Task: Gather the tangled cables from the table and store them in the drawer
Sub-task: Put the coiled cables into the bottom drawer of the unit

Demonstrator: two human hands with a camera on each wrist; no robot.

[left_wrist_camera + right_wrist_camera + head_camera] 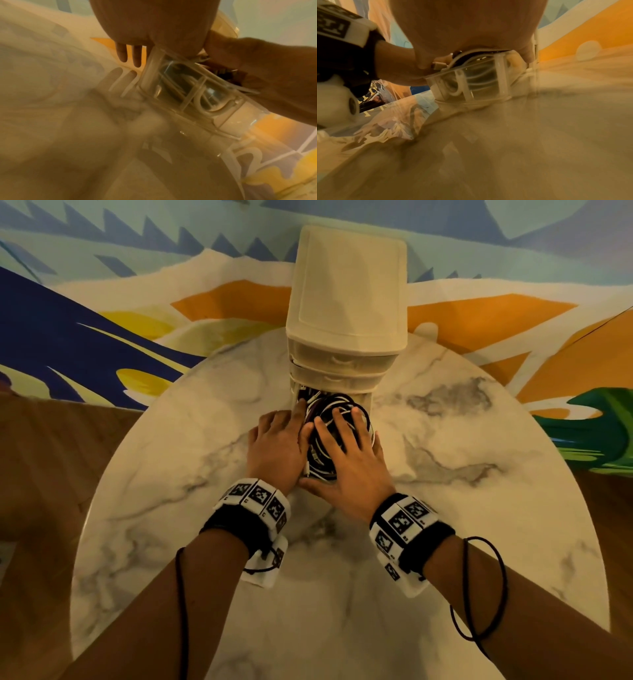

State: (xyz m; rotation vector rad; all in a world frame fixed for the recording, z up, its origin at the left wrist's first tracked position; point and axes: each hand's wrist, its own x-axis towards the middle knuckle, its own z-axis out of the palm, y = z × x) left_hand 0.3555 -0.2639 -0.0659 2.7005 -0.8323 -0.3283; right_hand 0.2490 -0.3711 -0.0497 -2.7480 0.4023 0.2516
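The bottom drawer point(371, 409) of the small white drawer unit point(346, 299) is pulled out toward the person, but both hands cover most of it, so its rim and front barely show from above. The bundle of black and white cables point(337, 412) lies inside that open drawer, heaped to its top. The right hand point(352, 460) lies flat on the bundle with fingers spread and straight, pressing down, gripping nothing. The left hand point(279, 445) rests at the drawer's left edge, fingers fairly straight and reaching in beside the cables; how the fingertips sit among them is hard to make out. Both wrist views are hazy, showing the clear drawer front with cable loops behind it. The wristbands point(255, 501) carry square black-and-white marker codes; their tiny letters can't be read. Everything stands on a round marble tabletop point(479, 508)
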